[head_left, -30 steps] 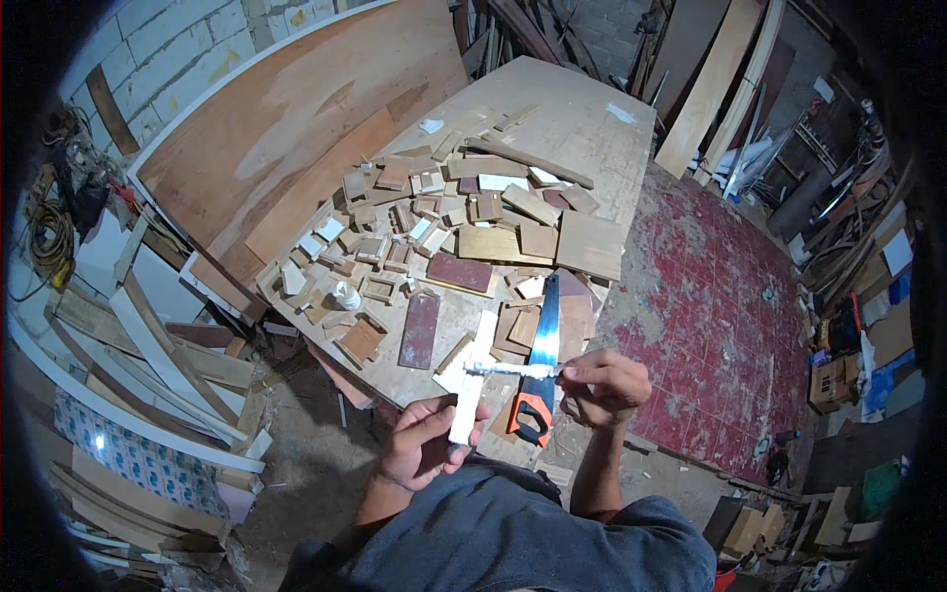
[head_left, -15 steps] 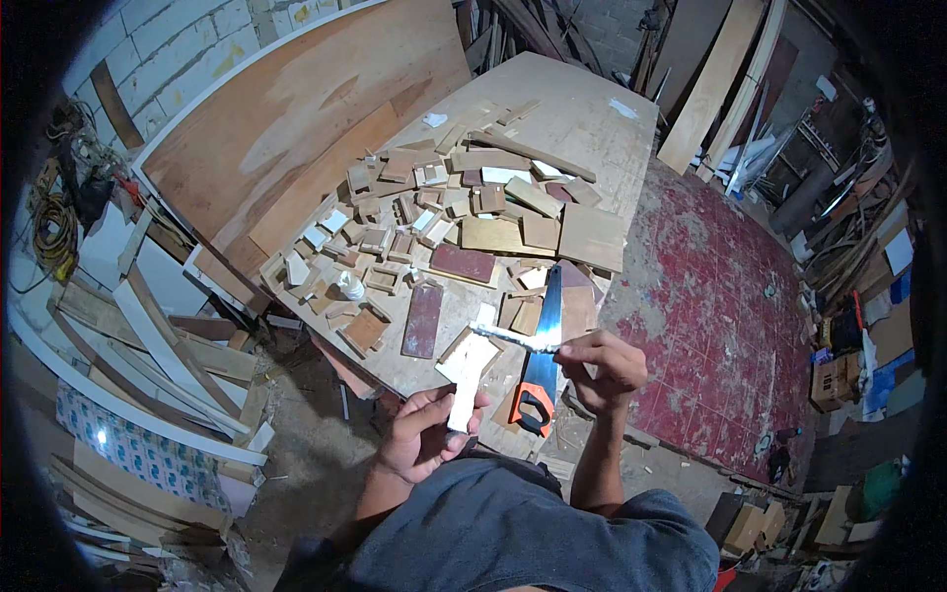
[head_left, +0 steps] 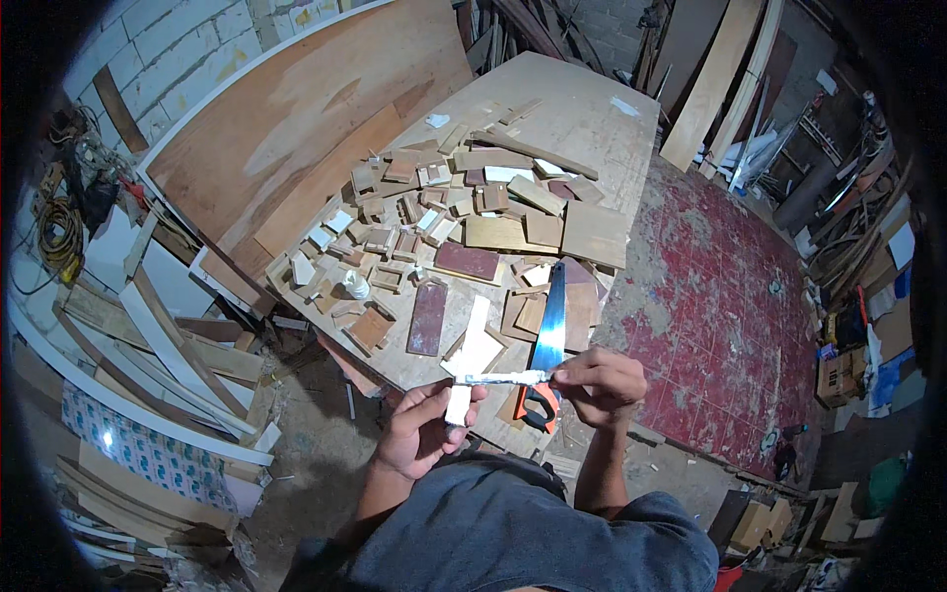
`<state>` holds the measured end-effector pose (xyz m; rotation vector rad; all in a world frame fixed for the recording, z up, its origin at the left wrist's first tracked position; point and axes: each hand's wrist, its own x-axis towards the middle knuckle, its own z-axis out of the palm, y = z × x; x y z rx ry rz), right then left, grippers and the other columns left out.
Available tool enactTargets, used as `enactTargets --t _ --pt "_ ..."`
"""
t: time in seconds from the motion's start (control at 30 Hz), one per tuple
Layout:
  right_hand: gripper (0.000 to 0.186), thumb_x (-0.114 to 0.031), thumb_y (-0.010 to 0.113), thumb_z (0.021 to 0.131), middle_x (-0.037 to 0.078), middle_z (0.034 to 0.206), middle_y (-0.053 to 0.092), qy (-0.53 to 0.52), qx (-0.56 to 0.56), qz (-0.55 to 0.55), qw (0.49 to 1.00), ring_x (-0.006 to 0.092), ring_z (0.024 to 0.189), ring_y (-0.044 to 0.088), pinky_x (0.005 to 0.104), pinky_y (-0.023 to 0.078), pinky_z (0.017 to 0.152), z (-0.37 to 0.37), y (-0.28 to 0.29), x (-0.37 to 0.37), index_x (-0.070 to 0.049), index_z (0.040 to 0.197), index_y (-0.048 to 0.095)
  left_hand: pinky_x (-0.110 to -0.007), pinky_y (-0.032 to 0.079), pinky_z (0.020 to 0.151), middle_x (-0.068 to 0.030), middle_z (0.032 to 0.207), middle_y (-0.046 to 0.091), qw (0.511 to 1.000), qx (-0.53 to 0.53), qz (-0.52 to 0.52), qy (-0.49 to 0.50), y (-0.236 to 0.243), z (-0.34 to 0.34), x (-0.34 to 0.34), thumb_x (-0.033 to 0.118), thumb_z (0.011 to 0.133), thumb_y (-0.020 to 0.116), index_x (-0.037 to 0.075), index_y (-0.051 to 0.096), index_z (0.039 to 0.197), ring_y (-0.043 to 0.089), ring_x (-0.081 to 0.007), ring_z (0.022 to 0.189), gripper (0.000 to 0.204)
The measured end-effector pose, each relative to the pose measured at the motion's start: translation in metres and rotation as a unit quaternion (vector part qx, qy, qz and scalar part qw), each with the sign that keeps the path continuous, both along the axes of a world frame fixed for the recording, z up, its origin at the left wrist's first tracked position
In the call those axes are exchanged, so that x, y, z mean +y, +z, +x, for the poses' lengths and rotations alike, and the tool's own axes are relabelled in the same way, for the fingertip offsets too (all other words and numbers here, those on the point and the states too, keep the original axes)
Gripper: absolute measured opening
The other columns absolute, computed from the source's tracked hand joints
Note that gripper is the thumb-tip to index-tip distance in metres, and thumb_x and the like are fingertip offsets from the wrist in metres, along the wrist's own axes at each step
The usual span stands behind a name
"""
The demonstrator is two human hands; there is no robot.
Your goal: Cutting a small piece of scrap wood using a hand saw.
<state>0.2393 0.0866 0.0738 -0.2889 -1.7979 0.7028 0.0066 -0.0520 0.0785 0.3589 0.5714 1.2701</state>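
Note:
Between the bent fingers and thumb of my left hand (head_left: 416, 436) is the lower end of a narrow white wooden strip (head_left: 476, 326), which points away from me. My right hand (head_left: 602, 387) pinches the right end of a thin stick (head_left: 508, 378) smeared with white. The stick lies crosswise over the strip, just above my left fingers; contact looks likely but I cannot tell for certain. Under and behind the stick, a handsaw (head_left: 551, 321) with a shiny blade and orange-black handle rests on the worktable (head_left: 582, 99). A small wooden frame is partly hidden behind the strip.
Many wood offcuts and small wooden pieces cover the middle of the table, among them dark red blocks (head_left: 467, 260). A small white bottle (head_left: 355, 285) stands near the left edge. A large plywood sheet (head_left: 306, 128) leans at the left; red floor (head_left: 710, 326) lies right.
My right hand has come slightly lower, and the white-smeared stick has slid down the strip toward my left fingers. The left hand keeps its hold almost in place.

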Motion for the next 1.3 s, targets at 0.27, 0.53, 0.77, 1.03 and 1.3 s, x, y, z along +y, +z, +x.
enactTargets --t 0.27,0.53,0.77,1.03,1.3 --pt "0.017 0.008 0.077 0.071 0.011 0.077 0.071 -0.117 -0.019 0.017 0.993 0.0188 0.069 0.071 0.027 0.055 0.062 -0.005 -0.013 0.012 -0.001 0.085 0.073 -0.02 0.048 0.054 -0.0086 0.092 0.064 1.0 -0.019 0.019 -0.015 -0.001 0.002 -0.004 0.026 0.103 0.05 -0.007 0.057 0.124 0.059 -0.0084 0.065 0.039" --pt "0.017 0.009 0.075 0.071 0.013 0.074 0.071 -0.093 0.017 0.018 0.995 0.0193 0.067 0.071 0.0263 0.054 0.06 -0.011 -0.014 0.008 0.003 0.087 0.072 -0.018 0.045 0.048 -0.0124 0.088 0.062 1.0 0.001 -0.014 0.025 0.004 0.006 -0.004 0.023 0.101 0.053 -0.009 0.057 0.12 0.056 -0.0103 0.062 0.038" --pt "0.015 0.009 0.078 0.069 0.013 0.075 0.072 0.033 -0.004 -0.018 0.999 0.0202 0.07 0.072 0.0277 0.056 0.061 -0.011 -0.002 -0.001 0.003 0.082 0.072 -0.019 0.047 0.055 -0.0079 0.093 0.063 1.0 0.003 -0.004 0.027 -0.002 0.0 -0.003 0.026 0.103 0.051 -0.006 0.057 0.125 0.058 -0.0079 0.065 0.04" --pt "0.016 0.012 0.078 0.069 0.012 0.072 0.07 -0.035 0.018 -0.051 0.998 0.0191 0.069 0.071 0.0274 0.056 0.063 -0.024 -0.015 0.018 0.003 0.079 0.07 -0.02 0.047 0.053 -0.0106 0.094 0.063 0.999 -0.041 0.029 -0.003 -0.009 -0.005 -0.004 0.025 0.103 0.051 -0.008 0.057 0.124 0.058 -0.0096 0.066 0.039" --pt "0.016 0.016 0.073 0.071 0.012 0.073 0.069 -0.095 0.029 -0.024 0.995 0.0141 0.063 0.066 0.0234 0.05 0.055 -0.047 -0.018 0.032 0.004 0.081 0.07 -0.02 0.047 0.053 -0.0098 0.094 0.063 0.998 -0.061 0.019 0.008 -0.021 -0.028 -0.007 0.025 0.102 0.052 -0.008 0.056 0.125 0.059 -0.0093 0.068 0.04"
